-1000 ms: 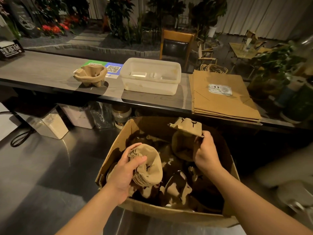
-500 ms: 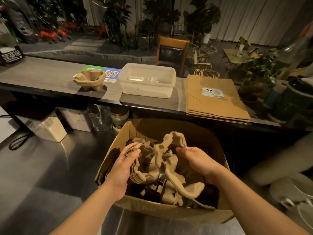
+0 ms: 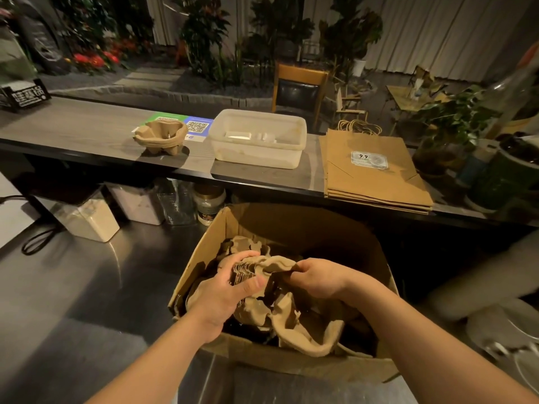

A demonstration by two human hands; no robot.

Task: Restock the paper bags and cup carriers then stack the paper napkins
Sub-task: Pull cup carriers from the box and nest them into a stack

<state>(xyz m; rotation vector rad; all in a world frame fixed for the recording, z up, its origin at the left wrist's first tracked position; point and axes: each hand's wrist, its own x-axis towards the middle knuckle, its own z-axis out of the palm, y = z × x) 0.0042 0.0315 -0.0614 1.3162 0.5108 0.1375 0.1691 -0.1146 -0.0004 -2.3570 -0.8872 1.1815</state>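
An open cardboard box [image 3: 294, 225] stands on the steel counter and holds several brown pulp cup carriers. My left hand [image 3: 224, 290] grips a nested stack of cup carriers [image 3: 248, 272] above the box. My right hand [image 3: 318, 277] holds a single carrier [image 3: 306, 325] that lies over that stack and hangs down toward the box's front. On the raised wooden counter a small stack of carriers [image 3: 162, 138] sits at the left, and a flat pile of brown paper bags [image 3: 370, 170] lies at the right. I see no napkins.
A translucent plastic tub [image 3: 258, 138] stands between the carriers and the bags, by a QR-code sign [image 3: 198, 128]. Jars and containers [image 3: 87, 220] line the shelf under the raised counter. Potted plants [image 3: 455, 123] and a green cup [image 3: 507, 176] crowd the right end.
My right hand has brought its carrier down and left onto the stack in my left hand. Both hands now meet over the middle of the box.
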